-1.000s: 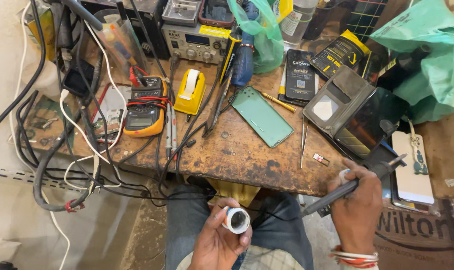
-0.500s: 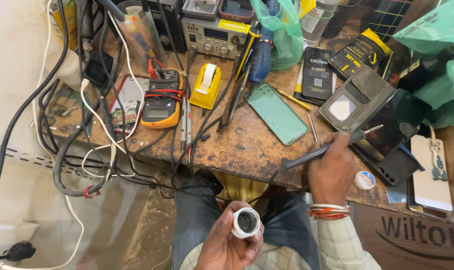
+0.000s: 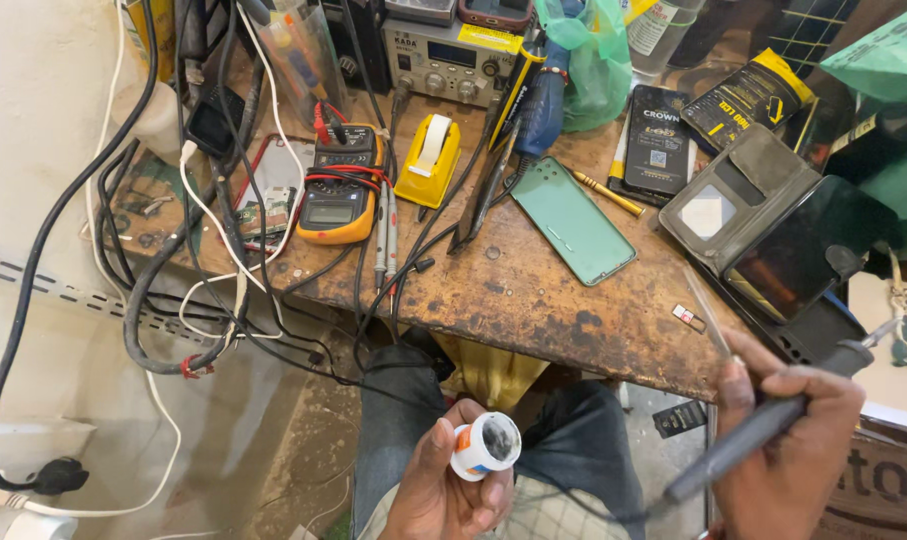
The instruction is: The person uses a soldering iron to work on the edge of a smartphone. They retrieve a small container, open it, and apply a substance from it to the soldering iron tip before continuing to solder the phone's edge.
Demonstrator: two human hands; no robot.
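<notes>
Small white tub [image 3: 485, 447], open, greyish contents, perhaps paste.

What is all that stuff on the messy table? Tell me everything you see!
Phone: 1, green, face down mid-table.
Multimeter: 1, orange and black, left.
Tape dispenser: 1, yellow, beside the multimeter.
Cables: many, black and white, left edge.
Wallet case: 1, grey, open, right.
Packets: 2, black, at the back.
Bag: 1, green, at the back.
Table: 1, brown, stained.
Small tub: 1, white, in the left hand.
Soldering iron: 1, grey, in the right hand.
</notes>
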